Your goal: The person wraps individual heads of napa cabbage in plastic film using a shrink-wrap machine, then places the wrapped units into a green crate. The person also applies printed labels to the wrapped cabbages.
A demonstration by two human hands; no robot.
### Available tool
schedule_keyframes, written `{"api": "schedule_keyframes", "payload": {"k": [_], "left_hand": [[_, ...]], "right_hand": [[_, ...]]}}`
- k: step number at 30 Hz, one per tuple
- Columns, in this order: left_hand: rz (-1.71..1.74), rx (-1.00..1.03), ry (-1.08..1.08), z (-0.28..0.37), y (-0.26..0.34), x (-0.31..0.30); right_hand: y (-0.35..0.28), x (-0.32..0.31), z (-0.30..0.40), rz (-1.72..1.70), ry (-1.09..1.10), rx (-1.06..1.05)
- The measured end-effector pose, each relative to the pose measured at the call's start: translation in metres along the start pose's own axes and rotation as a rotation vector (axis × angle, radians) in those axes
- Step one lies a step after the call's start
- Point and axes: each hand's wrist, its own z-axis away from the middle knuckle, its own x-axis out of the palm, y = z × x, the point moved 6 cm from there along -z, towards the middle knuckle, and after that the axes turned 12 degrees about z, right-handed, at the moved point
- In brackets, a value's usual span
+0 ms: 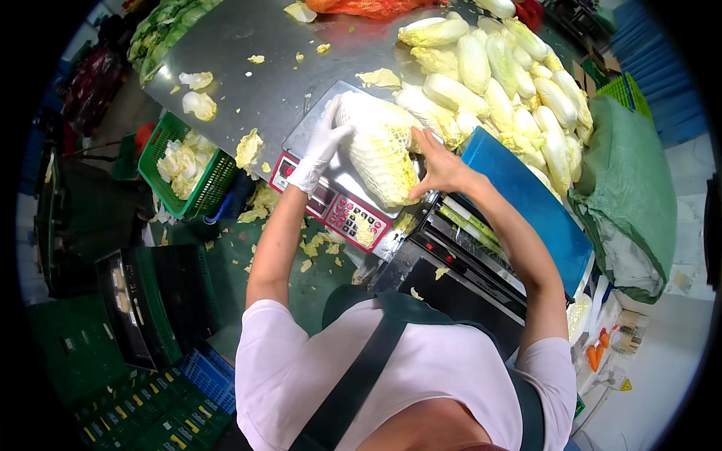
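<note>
Napa cabbages in white net sleeving (378,152) lie on the metal pan of a red-framed digital scale (338,211). My left hand (327,144), in a white glove, rests against their left end, thumb spread over the net. On the other side, my bare right hand (440,166) has its fingers and thumb spread against the cabbages' right edge. How firmly either hand grips cannot be told. Just right of the scale stands a wrapping machine (468,248) with a blue lid (524,208). Part of the scale is hidden by the cabbages and my left wrist.
A large pile of napa cabbages (499,73) covers the steel table's (254,34) right side. Loose leaves (198,105) lie about. A green basket of trimmings (183,166) stands at the left edge. A green sack (632,186) bulges at the right; dark crates (152,304) stand lower left.
</note>
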Motion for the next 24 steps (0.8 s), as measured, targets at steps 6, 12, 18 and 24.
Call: {"api": "schedule_keyframes", "payload": {"k": [6,12,18,24], "left_hand": [[0.406,-0.434,0.099,0.003,0.023,0.007],[0.315,-0.290,0.147,0.003,0.032,0.007],[0.439,-0.303,0.238,0.007,0.043,0.013],[0.529,-0.168,0.131,-0.003,0.067,0.085]], "right_hand": [[0.005,0.013,-0.002,0.042,0.239,0.040],[0.022,0.002,-0.024,-0.010,0.522,0.025],[0.023,-0.028,-0.012,-0.207,0.628,0.113],[0.039,-0.099,0.080,-0.036,0.749,0.182]]}}
